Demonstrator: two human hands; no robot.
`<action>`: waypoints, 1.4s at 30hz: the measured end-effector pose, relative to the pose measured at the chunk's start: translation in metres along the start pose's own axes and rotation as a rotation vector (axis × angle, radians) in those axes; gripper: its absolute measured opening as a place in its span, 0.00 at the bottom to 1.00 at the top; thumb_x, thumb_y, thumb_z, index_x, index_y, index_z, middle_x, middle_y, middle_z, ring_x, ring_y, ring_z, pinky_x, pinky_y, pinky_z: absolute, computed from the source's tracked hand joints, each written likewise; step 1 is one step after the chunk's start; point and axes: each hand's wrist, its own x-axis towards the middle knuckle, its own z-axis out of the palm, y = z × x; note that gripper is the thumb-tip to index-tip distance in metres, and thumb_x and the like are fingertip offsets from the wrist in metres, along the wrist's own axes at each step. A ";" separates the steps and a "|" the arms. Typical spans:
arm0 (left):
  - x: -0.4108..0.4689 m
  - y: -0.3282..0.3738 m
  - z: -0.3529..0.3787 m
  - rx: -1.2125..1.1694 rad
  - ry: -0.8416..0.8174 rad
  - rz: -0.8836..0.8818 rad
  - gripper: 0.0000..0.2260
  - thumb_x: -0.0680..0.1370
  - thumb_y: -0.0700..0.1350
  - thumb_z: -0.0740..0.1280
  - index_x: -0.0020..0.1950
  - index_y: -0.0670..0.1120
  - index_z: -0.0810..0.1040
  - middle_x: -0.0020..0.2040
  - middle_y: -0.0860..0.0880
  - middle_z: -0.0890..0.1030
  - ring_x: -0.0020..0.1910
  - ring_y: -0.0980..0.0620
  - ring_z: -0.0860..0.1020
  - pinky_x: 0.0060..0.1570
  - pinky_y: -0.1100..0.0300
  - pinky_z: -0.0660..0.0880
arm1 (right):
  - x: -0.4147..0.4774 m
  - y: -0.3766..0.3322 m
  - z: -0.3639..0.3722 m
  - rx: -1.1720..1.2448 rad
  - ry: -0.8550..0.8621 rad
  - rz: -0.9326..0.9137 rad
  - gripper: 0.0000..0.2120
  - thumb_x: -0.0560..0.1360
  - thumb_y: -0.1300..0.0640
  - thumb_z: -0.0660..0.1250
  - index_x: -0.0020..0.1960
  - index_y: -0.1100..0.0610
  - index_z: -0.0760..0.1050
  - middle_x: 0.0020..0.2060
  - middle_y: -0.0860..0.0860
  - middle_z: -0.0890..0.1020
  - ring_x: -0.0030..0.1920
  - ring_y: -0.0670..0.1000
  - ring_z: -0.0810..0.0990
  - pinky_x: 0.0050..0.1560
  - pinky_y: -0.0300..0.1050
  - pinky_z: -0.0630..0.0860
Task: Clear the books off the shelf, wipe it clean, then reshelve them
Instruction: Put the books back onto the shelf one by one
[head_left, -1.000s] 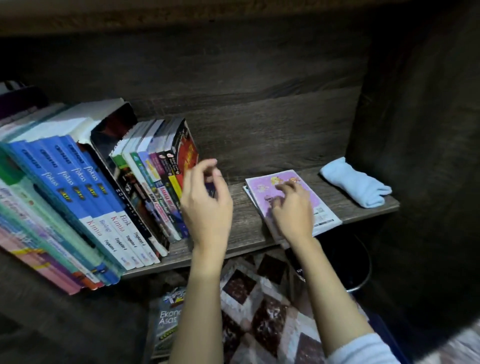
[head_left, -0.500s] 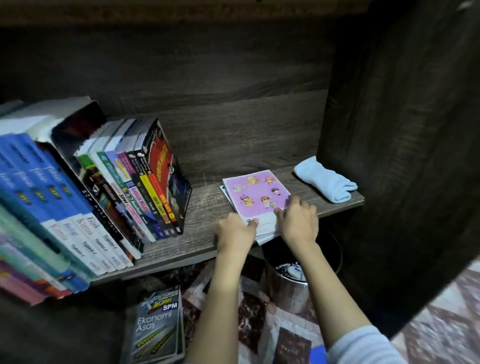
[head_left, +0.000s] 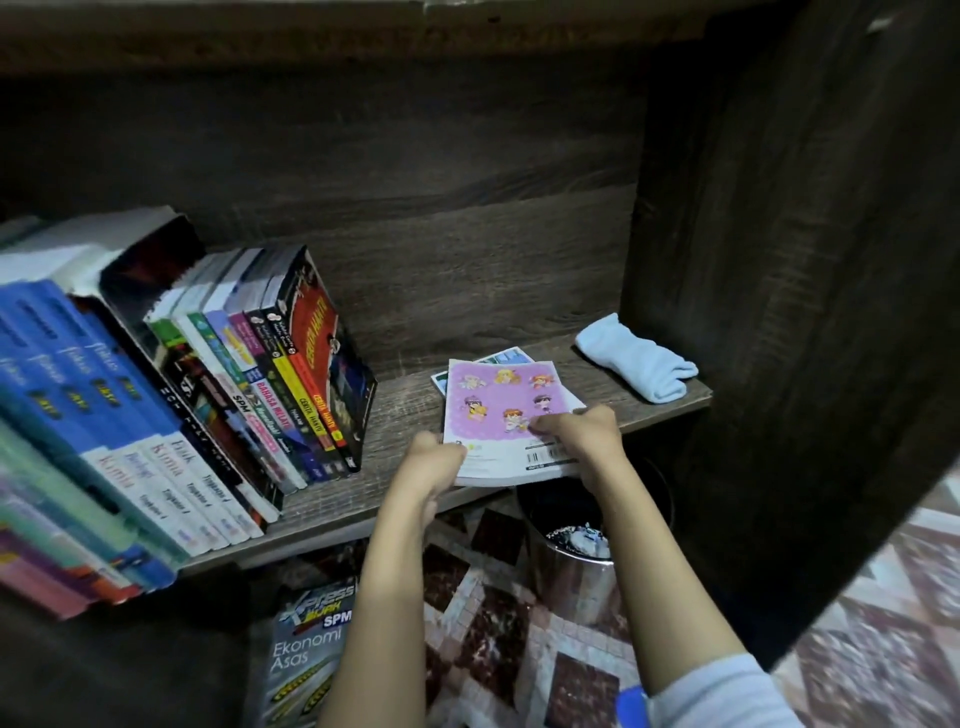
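Hands (head_left: 435, 464) (head_left: 589, 435) around pink book (head_left: 498, 400) at shelf edge (head_left: 332, 525)

We take this for a home study corner: a dark wood-grain shelf (head_left: 400, 410) with school revision books (head_left: 156, 457) leaning on the left, a patterned floor (head_left: 493, 623) below, a small metal bin (head_left: 576, 577) near right.

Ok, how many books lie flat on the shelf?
2: the pink book, held by left hand and right hand; a second book peeking out under its far edge. More may be hidden.
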 end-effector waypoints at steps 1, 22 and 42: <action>-0.002 0.002 -0.001 -0.036 -0.014 0.003 0.07 0.79 0.33 0.59 0.42 0.41 0.71 0.40 0.45 0.77 0.39 0.48 0.76 0.42 0.56 0.75 | -0.003 -0.001 0.000 0.083 -0.053 0.034 0.09 0.67 0.64 0.74 0.40 0.61 0.74 0.36 0.56 0.80 0.32 0.53 0.77 0.31 0.40 0.71; -0.028 0.033 -0.039 -0.077 0.246 0.488 0.24 0.81 0.34 0.56 0.76 0.46 0.59 0.73 0.51 0.66 0.66 0.60 0.65 0.63 0.65 0.62 | -0.058 -0.028 0.033 0.385 -0.119 -0.517 0.22 0.68 0.76 0.63 0.53 0.52 0.65 0.42 0.51 0.78 0.40 0.50 0.79 0.41 0.46 0.79; -0.072 0.067 -0.123 0.151 0.329 0.802 0.35 0.70 0.36 0.73 0.73 0.56 0.65 0.69 0.56 0.70 0.66 0.61 0.70 0.63 0.66 0.70 | -0.082 0.003 0.131 -0.063 -0.364 -0.865 0.24 0.70 0.68 0.62 0.54 0.42 0.60 0.53 0.50 0.82 0.51 0.53 0.78 0.44 0.38 0.66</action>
